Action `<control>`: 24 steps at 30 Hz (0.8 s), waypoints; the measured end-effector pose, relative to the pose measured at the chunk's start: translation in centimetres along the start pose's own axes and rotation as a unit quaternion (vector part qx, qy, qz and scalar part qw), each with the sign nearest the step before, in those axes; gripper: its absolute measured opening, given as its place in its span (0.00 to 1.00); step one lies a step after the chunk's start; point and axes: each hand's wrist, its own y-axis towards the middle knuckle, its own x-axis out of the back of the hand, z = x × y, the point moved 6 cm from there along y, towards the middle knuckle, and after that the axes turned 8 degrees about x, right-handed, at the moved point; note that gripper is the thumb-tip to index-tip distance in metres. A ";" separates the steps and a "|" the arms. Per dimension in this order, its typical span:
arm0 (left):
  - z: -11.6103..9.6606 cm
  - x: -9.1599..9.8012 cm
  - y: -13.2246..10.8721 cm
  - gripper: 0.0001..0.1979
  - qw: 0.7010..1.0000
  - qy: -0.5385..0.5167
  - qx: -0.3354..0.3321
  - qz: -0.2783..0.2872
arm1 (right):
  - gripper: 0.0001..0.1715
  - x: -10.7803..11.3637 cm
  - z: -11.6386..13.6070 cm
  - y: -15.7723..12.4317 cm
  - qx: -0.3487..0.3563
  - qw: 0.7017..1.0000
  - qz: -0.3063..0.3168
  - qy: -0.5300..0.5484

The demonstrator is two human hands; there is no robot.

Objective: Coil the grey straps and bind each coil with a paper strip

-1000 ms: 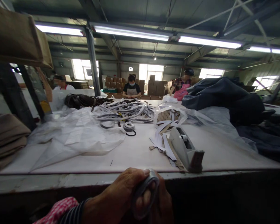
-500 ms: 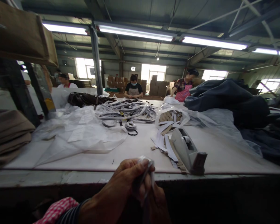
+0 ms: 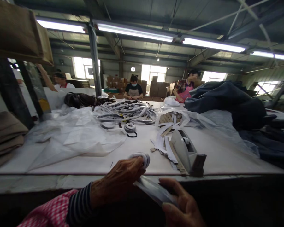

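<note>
The left hand (image 3: 117, 181) closes around a rolled gray strip (image 3: 153, 190) near the desk (image 3: 227, 160) edge, while the partly open right hand (image 3: 183, 203) touches its free end.

A factory workroom — long cutting table (image 3: 137, 148), strip lights (image 3: 134, 32) overhead, cartons (image 3: 156, 90) stacked far back, workers (image 3: 133, 87) seated

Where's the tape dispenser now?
Head view, right of centre: the grey tape dispenser stands near the front edge of the white table, just right of the scattered cut strips.
</note>
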 end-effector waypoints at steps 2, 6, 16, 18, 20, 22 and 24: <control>-0.2 -0.2 -1.3 0.09 0.995 0.028 0.014 0.092 | 0.44 1.5 2.7 1.0 0.006 1.000 -0.007 -0.021; -1.4 0.6 -3.1 0.16 0.974 -0.065 0.118 0.181 | 0.29 2.2 5.4 4.2 0.083 0.990 -0.010 -0.112; -4.4 1.3 0.5 0.23 0.702 -0.672 0.222 0.076 | 0.28 -1.4 -1.5 1.8 0.193 0.928 -0.241 -0.208; -4.2 2.4 1.6 0.16 0.641 -0.728 0.244 0.018 | 0.28 -2.0 -2.4 1.2 0.190 0.915 -0.236 -0.266; -4.2 3.3 2.4 0.15 0.598 -0.761 0.251 -0.015 | 0.27 -2.5 -3.2 1.3 0.187 0.910 -0.196 -0.314; -4.2 4.0 2.9 0.15 0.572 -0.779 0.253 -0.030 | 0.29 -2.6 -3.8 1.6 0.191 0.909 -0.166 -0.330; -4.1 4.3 3.2 0.14 0.557 -0.791 0.252 -0.035 | 0.30 -2.5 -4.0 1.9 0.198 0.908 -0.158 -0.333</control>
